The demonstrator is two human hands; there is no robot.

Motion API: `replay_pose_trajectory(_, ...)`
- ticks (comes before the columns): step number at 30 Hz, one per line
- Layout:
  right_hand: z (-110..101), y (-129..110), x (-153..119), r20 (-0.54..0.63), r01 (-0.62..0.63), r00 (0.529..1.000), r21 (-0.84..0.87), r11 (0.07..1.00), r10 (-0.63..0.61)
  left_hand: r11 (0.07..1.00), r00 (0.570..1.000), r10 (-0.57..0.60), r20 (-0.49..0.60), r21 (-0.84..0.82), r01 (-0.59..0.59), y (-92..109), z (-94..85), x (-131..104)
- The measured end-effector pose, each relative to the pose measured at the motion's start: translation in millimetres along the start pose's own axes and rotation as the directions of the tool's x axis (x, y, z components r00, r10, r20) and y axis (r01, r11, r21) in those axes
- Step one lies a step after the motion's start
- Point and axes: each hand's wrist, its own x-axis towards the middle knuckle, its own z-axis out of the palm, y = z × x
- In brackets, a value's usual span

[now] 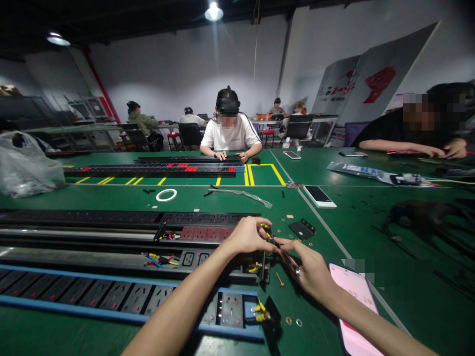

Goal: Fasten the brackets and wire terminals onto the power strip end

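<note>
While the left hand (249, 236) curls its thumb and fingers about a small dark plate (270, 234) with yellow wire ends on it, the right hand (308, 267) is closed round the handle of a slim tool (291, 262). The left grip is a pinch, thumb below and fingers above, closed on the plate's edges. The right fingers wrap the tool, its tip meeting the plate close to the left thumb; whether its tip is clamped there I cannot tell. The two hands nearly touch.

The plate sits off the right ends of the black strips, and which strip it belongs to is hidden. Just below it, another end plate (264, 267) stands at the end of a black strip (222, 262). Nearer, the blue strip (111, 295) has yellow wires (262, 312) running to a tilted end plate of its own. A screw (280, 280) lies beneath the tool, two washers (288, 321) lie nearer, a bracket (302, 229) lies beyond the right hand, and a pink phone (351, 284) lies beside the right forearm.
</note>
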Motion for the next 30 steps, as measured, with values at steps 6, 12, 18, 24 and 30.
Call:
replay_pose_trajectory(6, -9.0, -5.6, 28.8, 0.027, -0.273, 0.962, 0.197, 0.942, 0.273, 1.0, 1.0, -0.004, 0.018, 0.005, 0.004, 0.0, -0.2, -0.2)
replay_pose_trajectory(12, -11.1, 5.2, 58.8, 0.189, -0.516, 0.847, 0.518, 0.682, 0.497, 1.0, 1.0, -0.005, 0.018, 0.019, 0.004, 1.8, -0.4, -0.9)
replay_pose_trajectory(18, -7.1, 16.0, 73.4, 0.341, -0.695, 0.702, 0.52, 0.497, 0.625, 0.999, 0.999, 0.038, 0.016, 0.017, -0.038, 0.7, -0.1, -1.3)
replay_pose_trajectory(24, 4.0, 23.1, 78.0, 0.375, -0.742, 0.651, 0.499, 0.449, 0.66, 0.996, 0.997, 0.074, 0.011, 0.041, -0.074, -0.2, -0.3, -1.4)
replay_pose_trajectory(30, -1.7, 15.2, 67.6, 0.115, -0.571, 0.767, 0.572, 0.589, 0.631, 1.0, 1.0, 0.02, 0.02, 0.003, -0.02, -0.6, -0.1, -1.0)
